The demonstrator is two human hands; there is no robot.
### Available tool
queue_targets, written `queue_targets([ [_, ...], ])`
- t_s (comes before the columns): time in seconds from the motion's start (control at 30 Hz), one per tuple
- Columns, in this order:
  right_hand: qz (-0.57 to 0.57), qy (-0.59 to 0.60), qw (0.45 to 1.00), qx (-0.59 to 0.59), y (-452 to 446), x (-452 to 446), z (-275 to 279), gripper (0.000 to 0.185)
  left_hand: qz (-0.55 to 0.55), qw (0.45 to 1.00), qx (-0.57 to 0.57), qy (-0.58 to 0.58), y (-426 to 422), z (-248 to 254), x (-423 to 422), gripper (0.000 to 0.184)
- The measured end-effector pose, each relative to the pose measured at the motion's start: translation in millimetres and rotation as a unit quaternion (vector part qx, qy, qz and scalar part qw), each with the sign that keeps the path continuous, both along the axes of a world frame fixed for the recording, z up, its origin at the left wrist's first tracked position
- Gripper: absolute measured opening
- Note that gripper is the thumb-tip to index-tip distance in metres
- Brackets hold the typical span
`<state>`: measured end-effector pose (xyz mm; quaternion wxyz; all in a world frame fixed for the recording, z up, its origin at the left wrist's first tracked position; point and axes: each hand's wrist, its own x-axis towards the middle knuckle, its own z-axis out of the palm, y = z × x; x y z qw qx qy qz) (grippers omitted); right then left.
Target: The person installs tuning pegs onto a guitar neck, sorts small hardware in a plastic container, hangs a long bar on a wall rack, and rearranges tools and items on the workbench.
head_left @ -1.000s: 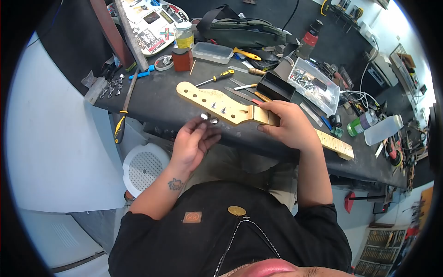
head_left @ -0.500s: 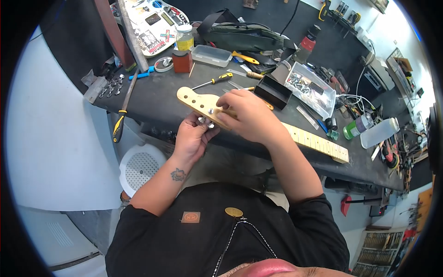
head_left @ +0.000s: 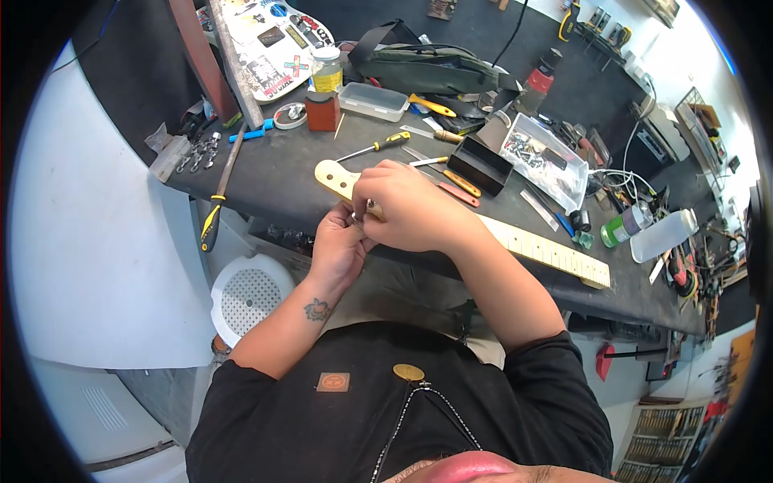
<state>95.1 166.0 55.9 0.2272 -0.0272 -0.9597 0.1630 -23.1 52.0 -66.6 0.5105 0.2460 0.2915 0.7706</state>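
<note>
Dark workbench [head_left: 278, 179], hands [head_left: 412, 208] close together, at guitar headstock [head_left: 334, 176]

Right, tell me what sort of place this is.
Probably a guitar workshop: there's a guitar neck over the bench, a screwdriver behind it, and an open box of small metal parts.

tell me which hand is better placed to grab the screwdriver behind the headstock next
Probably the right hand: it lies over the headstock, closer to that yellow-and-black screwdriver. The left hand is at the near edge, farther away. Both look occupied.
</note>
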Motion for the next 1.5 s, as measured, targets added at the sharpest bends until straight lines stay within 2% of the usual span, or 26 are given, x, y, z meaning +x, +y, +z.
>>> queue_targets([
  [0.03,-0.010,0.013,1.000,-0.010,-3,0,1,0.011,0.003,1.000,-0.008,-0.003,0,1,0,0.030],
  [0.13,-0.176,-0.055,0.972,0.147,-7,-1,0,0.016,0.009,0.999,-0.029,-0.010,0,10,5,0.031],
  [0.23,-0.143,-0.133,0.972,0.131,-3,-5,-4,0.020,0.012,0.999,-0.036,-0.008,1,12,6,0.030],
  [0.53,-0.127,-0.071,0.973,0.180,-4,-2,-3,0.019,0.016,0.999,-0.030,-0.004,1,9,7,0.030],
  [0.63,-0.191,-0.134,0.959,0.161,-15,-5,5,0.022,0.022,0.999,-0.035,0.000,0,9,7,0.032],
  [0.73,-0.157,-0.180,0.954,0.181,-9,-12,-1,0.024,0.022,0.999,-0.044,0.000,0,8,5,0.032],
  [0.83,-0.145,-0.181,0.954,0.190,-9,-15,-1,0.018,0.022,0.999,-0.040,0.001,0,8,5,0.032],
  [1.23,-0.084,-0.125,0.961,0.232,-10,-8,4,0.018,0.029,0.998,-0.055,-0.007,-1,8,6,0.030],
  [1.33,-0.040,-0.117,0.974,0.189,-7,-4,9,0.017,0.028,0.998,-0.054,0.000,0,6,4,0.029],
  [1.43,-0.030,-0.083,0.992,0.089,-8,-7,10,0.014,0.026,0.999,-0.042,-0.007,1,3,2,0.029],
  [1.5,-0.136,-0.114,0.973,0.148,-9,-11,10,0.014,0.024,0.998,-0.055,-0.004,2,4,4,0.028],
])
